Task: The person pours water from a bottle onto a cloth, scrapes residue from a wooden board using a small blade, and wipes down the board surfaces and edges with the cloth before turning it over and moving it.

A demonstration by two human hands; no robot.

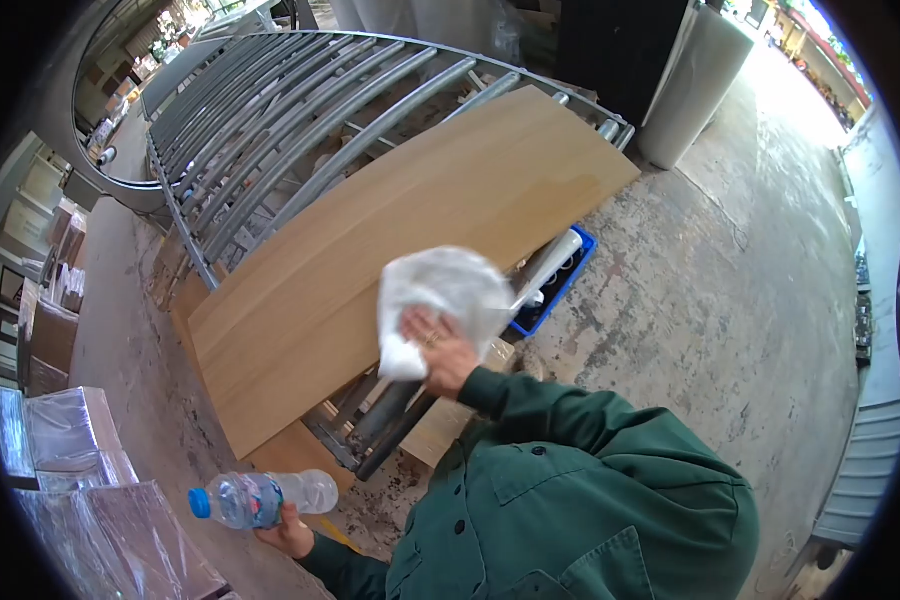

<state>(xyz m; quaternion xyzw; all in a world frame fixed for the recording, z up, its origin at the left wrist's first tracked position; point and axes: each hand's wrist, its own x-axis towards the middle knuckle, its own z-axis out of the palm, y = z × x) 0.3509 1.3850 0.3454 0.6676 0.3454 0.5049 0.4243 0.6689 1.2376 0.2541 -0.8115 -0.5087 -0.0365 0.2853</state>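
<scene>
A wide tan wooden board [320, 275] lies across a roller conveyor, with a darker, wet-looking patch near its far right end. My right hand [436, 350] presses a white cloth [445, 285] against the board's near edge; the cloth is slightly blurred and partly covers the wood. Low at the left, my left hand [290, 532] grips a clear plastic bottle [260, 498] with a blue cap. The bottle lies nearly sideways, its cap pointing left, in front of the board's near left corner.
Metal rollers [310, 140] stretch behind the board. A blue crate [568, 285] sits below its right side. Plastic-wrapped boxes [110, 530] are stacked at the lower left. A large pale roll [698, 90] stands on the concrete floor [710, 290] at the back right.
</scene>
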